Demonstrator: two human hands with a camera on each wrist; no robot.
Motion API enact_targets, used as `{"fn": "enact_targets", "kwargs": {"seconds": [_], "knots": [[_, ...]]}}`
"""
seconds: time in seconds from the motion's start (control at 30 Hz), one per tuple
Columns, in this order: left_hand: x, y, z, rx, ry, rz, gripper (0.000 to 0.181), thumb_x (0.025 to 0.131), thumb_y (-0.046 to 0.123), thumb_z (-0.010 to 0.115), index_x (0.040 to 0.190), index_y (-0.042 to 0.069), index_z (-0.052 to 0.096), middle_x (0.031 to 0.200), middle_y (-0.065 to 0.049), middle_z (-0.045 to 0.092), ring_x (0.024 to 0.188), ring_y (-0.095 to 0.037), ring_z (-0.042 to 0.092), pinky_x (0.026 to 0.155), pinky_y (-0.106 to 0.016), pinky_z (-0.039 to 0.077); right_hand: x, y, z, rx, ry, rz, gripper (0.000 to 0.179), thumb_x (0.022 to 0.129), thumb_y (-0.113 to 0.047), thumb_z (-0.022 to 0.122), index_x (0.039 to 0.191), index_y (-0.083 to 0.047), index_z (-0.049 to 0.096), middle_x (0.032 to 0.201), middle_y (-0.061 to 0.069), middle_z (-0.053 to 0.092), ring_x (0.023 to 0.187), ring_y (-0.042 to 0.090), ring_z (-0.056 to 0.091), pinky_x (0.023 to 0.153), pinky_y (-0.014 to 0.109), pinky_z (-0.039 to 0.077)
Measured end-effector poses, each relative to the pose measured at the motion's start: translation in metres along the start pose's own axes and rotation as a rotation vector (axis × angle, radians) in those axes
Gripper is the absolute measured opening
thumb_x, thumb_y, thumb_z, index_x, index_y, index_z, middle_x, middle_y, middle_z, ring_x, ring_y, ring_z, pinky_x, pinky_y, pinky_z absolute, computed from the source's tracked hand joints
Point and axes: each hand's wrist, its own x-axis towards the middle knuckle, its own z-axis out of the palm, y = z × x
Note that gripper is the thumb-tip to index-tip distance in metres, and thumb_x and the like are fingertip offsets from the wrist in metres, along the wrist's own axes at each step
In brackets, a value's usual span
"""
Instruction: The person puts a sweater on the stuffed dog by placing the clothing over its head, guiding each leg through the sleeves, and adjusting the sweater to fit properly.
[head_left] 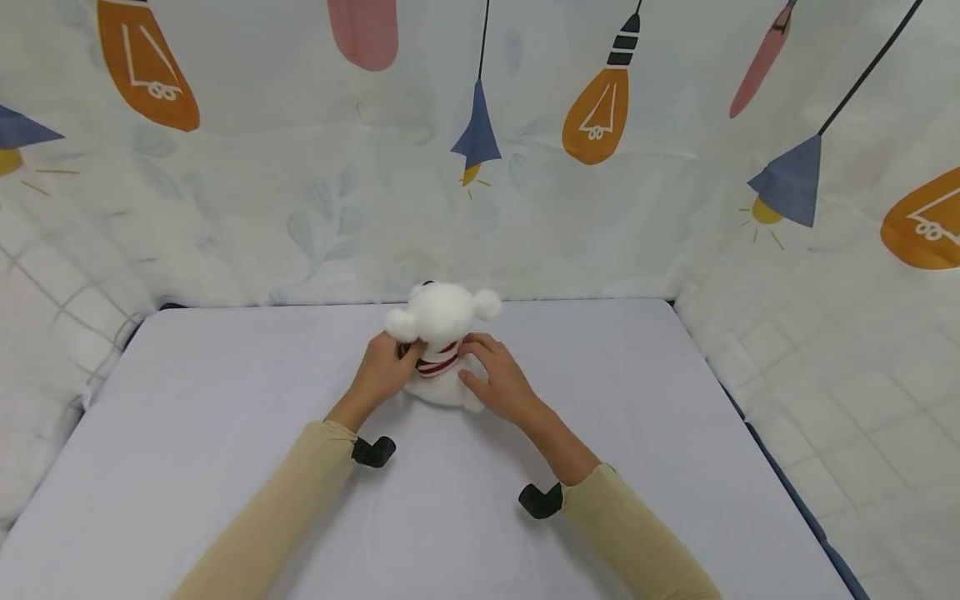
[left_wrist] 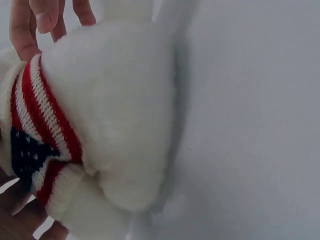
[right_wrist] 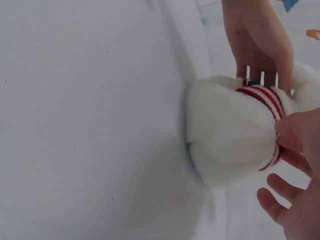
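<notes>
A white plush toy (head_left: 442, 312) with round ears sits at the far part of the table, its back turned to the head view. Round its middle runs a knitted sweater (left_wrist: 47, 112) in red and white stripes with a navy patch. My left hand (head_left: 384, 367) grips the toy's left side at the sweater, thumb on the near side, its other fingers partly hidden. On the opposite side my right hand (head_left: 504, 382) holds the toy with bent fingers at the sweater's edge. Its lower fingers (right_wrist: 272, 205) stand off the plush in the right wrist view.
A white-covered table (head_left: 450, 517) spreads beneath both arms. Behind it hangs a pale curtain (head_left: 360, 167) printed with lamps and bulbs. Black wrist mounts (head_left: 373, 452) stick out from both sleeves.
</notes>
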Motion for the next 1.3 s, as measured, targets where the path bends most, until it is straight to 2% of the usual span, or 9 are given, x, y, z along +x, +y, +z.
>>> {"fn": "enact_targets", "kwargs": {"seconds": [0.13, 0.27, 0.4, 0.47, 0.63, 0.83, 0.97, 1.13, 1.3], "knots": [[0.008, -0.001, 0.004, 0.040, 0.015, -0.036, 0.032, 0.100, 0.031, 0.048, 0.106, 0.001, 0.058, 0.096, -0.016, 0.061, 0.085, -0.025, 0.054, 0.074, -0.041, 0.045, 0.001, -0.004, 0.001, -0.040, 0.032, -0.052, 0.024, 0.093, -0.012, 0.063, 0.117, -0.012, 0.061, 0.145, 0.003, 0.044, 0.130, 0.027, 0.045, 0.104, 0.044, 0.043], [0.009, 0.001, 0.008, 0.129, 0.175, -0.049, 0.032, 0.099, 0.032, 0.050, 0.096, 0.002, 0.059, 0.092, -0.016, 0.059, 0.080, -0.029, 0.055, 0.068, -0.043, 0.044, 0.004, -0.006, 0.000, -0.112, 0.022, -0.060, 0.028, 0.093, -0.015, 0.064, 0.120, -0.013, 0.059, 0.144, -0.001, 0.045, 0.129, 0.023, 0.046, 0.105, 0.039, 0.043], [0.001, 0.007, 0.008, 0.150, 0.317, -0.010, 0.021, 0.092, 0.025, 0.060, 0.081, 0.008, 0.056, 0.073, -0.008, 0.052, 0.064, -0.022, 0.048, 0.057, -0.034, 0.037, 0.004, -0.005, 0.002, -0.153, 0.026, -0.043, 0.035, 0.092, -0.018, 0.065, 0.126, -0.013, 0.056, 0.144, 0.000, 0.045, 0.130, 0.022, 0.046, 0.105, 0.038, 0.043], [-0.003, 0.008, 0.009, 0.130, 0.295, 0.063, 0.016, 0.090, 0.022, 0.064, 0.082, 0.010, 0.057, 0.067, -0.003, 0.051, 0.060, -0.017, 0.046, 0.055, -0.029, 0.036, 0.003, -0.004, 0.004, -0.132, 0.043, -0.007, 0.038, 0.091, -0.019, 0.067, 0.127, -0.013, 0.055, 0.142, 0.002, 0.047, 0.130, 0.023, 0.046, 0.105, 0.039, 0.043], [-0.008, 0.010, 0.009, 0.113, 0.079, 0.237, 0.024, 0.087, 0.017, 0.071, 0.108, 0.011, 0.061, 0.069, 0.002, 0.051, 0.062, -0.010, 0.046, 0.058, -0.024, 0.038, 0.000, 0.001, 0.011, -0.046, 0.054, 0.131, 0.039, 0.088, -0.025, 0.071, 0.118, -0.008, 0.054, 0.122, 0.006, 0.056, 0.111, 0.022, 0.059, 0.092, 0.035, 0.051], [-0.006, 0.017, 0.006, 0.231, -0.027, 0.282, 0.035, 0.086, 0.015, 0.072, 0.119, 0.015, 0.063, 0.066, 0.004, 0.051, 0.059, -0.009, 0.043, 0.055, -0.025, 0.035, 0.002, -0.001, 0.017, 0.073, 0.031, 0.240, 0.038, 0.086, -0.024, 0.073, 0.111, -0.007, 0.050, 0.107, 0.007, 0.057, 0.079, 0.015, 0.061, 0.069, 0.023, 0.051], [-0.002, 0.022, 0.004, 0.283, -0.039, 0.269, 0.027, 0.088, 0.020, 0.070, 0.114, 0.013, 0.066, 0.066, 0.002, 0.053, 0.059, -0.011, 0.045, 0.054, -0.026, 0.036, 0.005, -0.008, 0.017, 0.200, 0.051, 0.244, 0.037, 0.083, -0.010, 0.075, 0.110, -0.004, 0.051, 0.102, 0.011, 0.057, 0.073, 0.016, 0.057, 0.064, 0.022, 0.050], [0.003, 0.023, 0.003, 0.305, -0.012, 0.255, 0.022, 0.090, 0.017, 0.068, 0.111, 0.010, 0.066, 0.088, -0.005, 0.068, 0.068, -0.016, 0.055, 0.060, -0.032, 0.045, 0.005, -0.015, 0.022, 0.257, 0.005, 0.196, 0.034, 0.082, -0.001, 0.073, 0.108, -0.002, 0.051, 0.096, 0.012, 0.056, 0.064, 0.012, 0.058, 0.059, 0.019, 0.052], [0.002, 0.019, 0.008, 0.393, 0.125, 0.372, 0.027, 0.087, 0.014, 0.071, 0.114, 0.013, 0.067, 0.102, -0.005, 0.069, 0.077, -0.020, 0.064, 0.060, -0.035, 0.052, 0.005, -0.014, 0.023, 0.208, 0.015, 0.173, 0.030, 0.083, -0.006, 0.074, 0.105, -0.004, 0.055, 0.094, 0.008, 0.059, 0.067, 0.011, 0.060, 0.062, 0.018, 0.051]]}}
